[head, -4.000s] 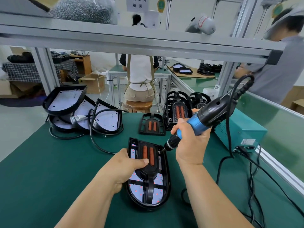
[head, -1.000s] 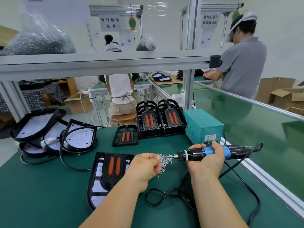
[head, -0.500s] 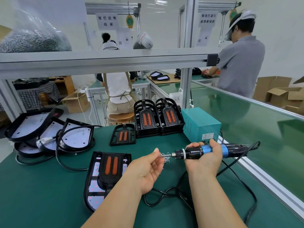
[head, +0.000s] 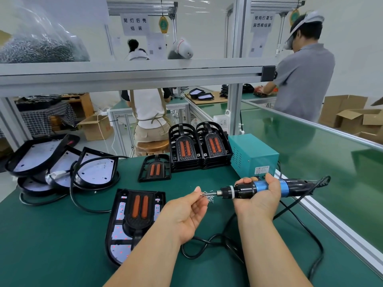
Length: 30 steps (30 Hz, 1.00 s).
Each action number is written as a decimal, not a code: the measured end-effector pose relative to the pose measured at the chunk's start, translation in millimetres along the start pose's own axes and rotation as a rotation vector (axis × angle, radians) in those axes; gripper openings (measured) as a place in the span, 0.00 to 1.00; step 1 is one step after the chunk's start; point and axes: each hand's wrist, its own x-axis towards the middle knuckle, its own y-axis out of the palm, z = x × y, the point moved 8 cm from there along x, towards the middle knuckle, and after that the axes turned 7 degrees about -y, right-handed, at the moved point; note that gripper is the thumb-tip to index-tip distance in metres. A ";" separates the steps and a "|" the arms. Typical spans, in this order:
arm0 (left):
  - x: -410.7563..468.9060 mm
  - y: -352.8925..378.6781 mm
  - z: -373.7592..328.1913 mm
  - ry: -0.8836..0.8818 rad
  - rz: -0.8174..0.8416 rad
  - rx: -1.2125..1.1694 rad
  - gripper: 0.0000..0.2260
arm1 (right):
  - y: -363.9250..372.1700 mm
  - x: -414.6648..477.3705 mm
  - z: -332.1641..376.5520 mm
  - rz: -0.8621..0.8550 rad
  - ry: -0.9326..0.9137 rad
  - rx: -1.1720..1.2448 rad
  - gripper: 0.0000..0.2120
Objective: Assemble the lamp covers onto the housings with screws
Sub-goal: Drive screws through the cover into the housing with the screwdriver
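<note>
The left hand [head: 186,214] pinches a screw [head: 202,194] at the screwdriver [head: 259,189] clamped in the right hand [head: 259,200]; a loose grip could drop it.

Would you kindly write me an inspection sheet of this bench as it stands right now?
Surface: green mat, no damage seen.
Job's things: lamp assembly lies flat by the left forearm; spare cover behind it; two cover stacks; bare housings far left; loose screws on the mat.
Clutter: nothing seen.
Grippers: left hand pinches a screw at the bit; right hand grips the electric screwdriver.
Cables: screwdriver cord loops near the forearms; housing leads trail left.
Surroundings: teal power supply; screw bag on the top rail; two workers behind.
</note>
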 end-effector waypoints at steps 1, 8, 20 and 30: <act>0.1 -0.6 0.1 0.001 -0.002 0.004 0.06 | -0.2 0.1 0.1 0.002 0.000 -0.001 0.09; 3.6 -4.0 -1.5 0.039 -0.046 0.051 0.06 | 0.1 1.6 0.9 0.022 -0.026 -0.032 0.10; 9.2 -8.6 -1.8 0.073 -0.115 0.158 0.08 | 4.4 2.3 3.4 0.079 -0.090 -0.088 0.14; 4.2 -2.7 -7.4 0.119 -0.109 0.321 0.15 | 9.4 -0.1 2.4 0.126 -0.134 -0.114 0.12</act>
